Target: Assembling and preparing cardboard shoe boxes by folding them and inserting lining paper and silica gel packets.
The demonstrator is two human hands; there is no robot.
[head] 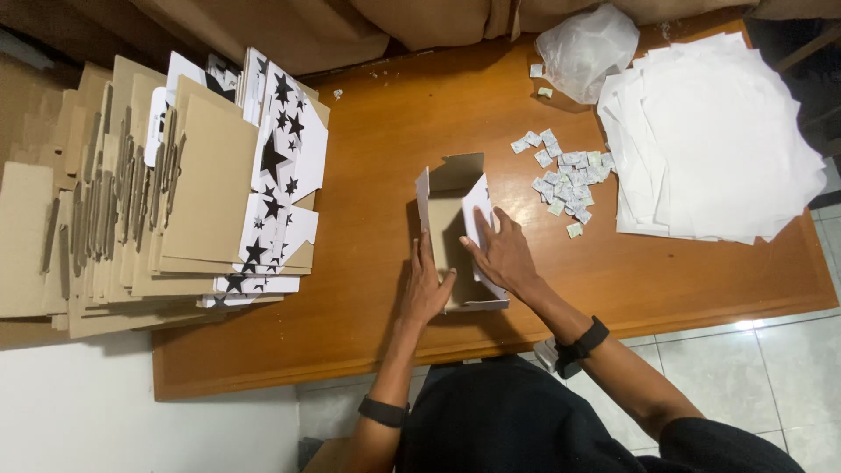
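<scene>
Top-down view over a wooden table (368, 158), two bare hands busy on a small cardboard box (455, 223) sitting roughly mid-table, near the front edge. Box half folded: brown inside, white outside, back flap standing up, right wall leaning inward.

Left hand (425, 289) flat against the left wall of the box, fingers together and pointing away from the body, thumb hooked over the near edge. Not gripping anything, just pressing. Black band on that wrist.

Right hand (501, 252) laid open over the white right wall, fingers a bit spread, palm pushing the panel toward the inside. Nothing pinched there either. Black watch (580, 343) on that wrist.

Off to the left, a big messy stack of flat box blanks (149, 201), mostly brown cardboard, some flipped white side up with black star print (282, 166). Well apart from the hands.

To the right of the box, a scatter of tiny white sachets (565, 175), close by but not touching it. Behind those, a crumpled clear plastic bag (585, 48). Far right, a loose pile of white paper sheets (714, 140) hanging slightly over the table edge.

Tiled floor (753, 377) below the table.
</scene>
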